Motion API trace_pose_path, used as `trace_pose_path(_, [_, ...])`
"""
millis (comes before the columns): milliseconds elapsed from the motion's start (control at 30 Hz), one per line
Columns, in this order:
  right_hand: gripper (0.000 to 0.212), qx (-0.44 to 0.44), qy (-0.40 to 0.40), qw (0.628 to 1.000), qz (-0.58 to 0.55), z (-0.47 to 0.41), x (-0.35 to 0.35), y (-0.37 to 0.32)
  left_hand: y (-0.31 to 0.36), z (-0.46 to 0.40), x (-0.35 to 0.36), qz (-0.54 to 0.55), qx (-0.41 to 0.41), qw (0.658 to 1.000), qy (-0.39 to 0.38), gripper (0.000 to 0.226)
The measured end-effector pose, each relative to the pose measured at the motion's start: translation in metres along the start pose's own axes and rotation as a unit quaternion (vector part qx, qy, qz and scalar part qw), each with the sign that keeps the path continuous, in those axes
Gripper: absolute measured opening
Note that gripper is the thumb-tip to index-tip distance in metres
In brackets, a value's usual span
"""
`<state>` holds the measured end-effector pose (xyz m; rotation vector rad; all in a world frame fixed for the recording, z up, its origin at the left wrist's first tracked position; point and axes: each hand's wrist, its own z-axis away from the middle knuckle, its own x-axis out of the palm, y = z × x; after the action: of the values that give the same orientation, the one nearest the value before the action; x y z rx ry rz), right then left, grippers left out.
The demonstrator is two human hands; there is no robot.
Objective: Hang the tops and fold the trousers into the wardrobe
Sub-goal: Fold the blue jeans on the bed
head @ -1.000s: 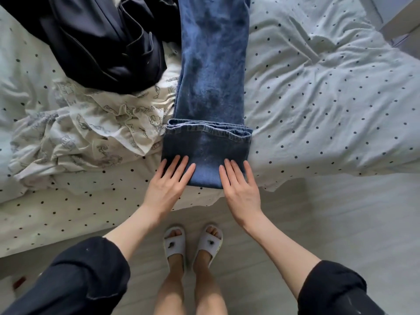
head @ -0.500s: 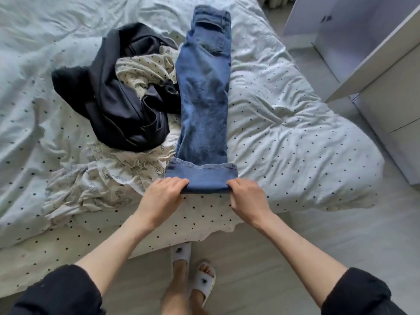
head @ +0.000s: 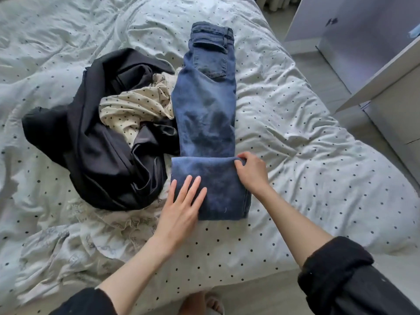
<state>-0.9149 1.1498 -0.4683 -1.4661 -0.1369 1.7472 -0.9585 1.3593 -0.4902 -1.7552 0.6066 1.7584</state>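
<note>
On a bed with a pale green black-dotted duvet (head: 306, 137), the left hand (head: 181, 208) lies flat with straight fingers on the folded lower end of the blue denim jeans (head: 205, 114). The right hand (head: 251, 172) pinches the fold's far right corner. Just left of the jeans lies a crumpled black garment (head: 91, 144) around a cream dotted top (head: 134, 110).

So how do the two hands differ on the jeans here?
The left hand lies flat with straight fingers on the folded part of the jeans; the right hand has curled fingers pinching the fold's far right corner. The left sits nearer the person, the right further up. Both touch the same folded section.
</note>
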Motion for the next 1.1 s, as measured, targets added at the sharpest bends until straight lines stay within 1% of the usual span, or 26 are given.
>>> trace_pose_path(33, [0.033,-0.022,0.019,0.999,0.024,-0.004,0.003,0.0,-0.002,-0.001,0.006,0.004,0.0,1.0,-0.029,0.07])
trace_pose_path(100, [0.04,-0.11,0.067,0.987,0.092,0.001,0.011,0.003,-0.009,-0.009,0.016,0.005,0.005,0.998,-0.067,0.088])
trace_pose_path(167, [0.039,-0.194,0.08,0.973,0.097,0.02,0.025,0.011,-0.015,-0.018,0.021,0.0,0.004,0.994,-0.111,0.097])
trace_pose_path(200, [0.037,-0.224,0.076,0.967,0.09,0.032,0.034,0.018,-0.016,-0.022,0.024,-0.004,0.004,0.992,-0.124,0.097])
trace_pose_path(267, [0.038,-0.264,0.053,0.956,0.118,0.057,0.047,0.036,-0.016,-0.025,0.029,-0.01,0.01,0.994,-0.113,0.084])
trace_pose_path(333, [0.058,-0.285,-0.004,0.939,0.195,0.07,0.055,0.051,-0.015,-0.026,0.033,-0.019,0.013,0.996,-0.089,0.071])
trace_pose_path(400, [0.081,-0.269,-0.063,0.922,0.271,0.07,0.059,0.058,-0.013,-0.027,0.037,-0.028,0.016,0.998,-0.059,0.058])
trace_pose_path(433, [0.085,-0.258,-0.069,0.918,0.294,0.068,0.061,0.057,-0.011,-0.027,0.037,-0.033,0.021,0.998,-0.043,0.049])
trace_pose_path(467, [0.084,-0.249,-0.064,0.916,0.309,0.064,0.062,0.056,-0.01,-0.026,0.038,-0.035,0.019,0.999,-0.031,0.045])
trace_pose_path(533, [0.078,-0.242,-0.048,0.909,0.335,0.056,0.064,0.052,-0.007,-0.022,0.038,-0.031,0.015,0.999,-0.011,0.045])
trace_pose_path(600, [0.067,-0.253,-0.038,0.898,0.359,0.052,0.063,0.049,-0.005,-0.019,0.035,-0.024,0.01,1.0,0.001,0.04])
trace_pose_path(633, [0.06,-0.266,-0.029,0.894,0.36,0.052,0.062,0.048,-0.004,-0.017,0.031,-0.016,0.0,1.0,-0.006,0.044])
trace_pose_path(667, [0.05,-0.284,-0.017,0.892,0.351,0.052,0.06,0.047,-0.004,-0.017,0.028,0.002,-0.013,1.0,-0.016,0.05])
trace_pose_path(733, [0.028,-0.32,0.017,0.895,0.311,0.055,0.046,0.045,-0.003,-0.02,0.011,0.052,-0.034,0.998,-0.025,0.053])
trace_pose_path(767, [0.022,-0.329,0.025,0.902,0.278,0.057,0.037,0.043,-0.002,-0.021,0.001,0.079,-0.041,0.996,-0.029,0.053])
trace_pose_path(800, [0.023,-0.333,0.021,0.91,0.246,0.06,0.028,0.04,-0.001,-0.024,-0.01,0.106,-0.047,0.993,-0.035,0.053])
trace_pose_path(833, [0.025,-0.33,0.01,0.917,0.222,0.065,0.017,0.036,0.0,-0.025,-0.023,0.127,-0.054,0.989,-0.046,0.052])
trace_pose_path(900, [0.027,-0.317,-0.025,0.921,0.225,0.07,-0.005,0.027,0.002,-0.027,-0.043,0.158,-0.057,0.982,-0.082,0.045])
trace_pose_path(967, [0.025,-0.289,-0.115,0.912,0.269,0.073,-0.029,0.017,0.003,-0.03,-0.062,0.182,-0.071,0.967,-0.161,0.041])
trace_pose_path(1000, [0.026,-0.277,-0.153,0.905,0.285,0.077,-0.038,0.017,0.005,-0.03,-0.069,0.178,-0.068,0.962,-0.195,0.04])
trace_pose_path(1033, [0.027,-0.273,-0.182,0.9,0.288,0.078,-0.047,0.017,0.007,-0.031,-0.076,0.17,-0.059,0.957,-0.226,0.039])
trace_pose_path(1100, [0.028,-0.26,-0.223,0.9,0.269,0.086,-0.061,0.022,0.014,-0.029,-0.087,0.17,-0.032,0.95,-0.26,0.03])
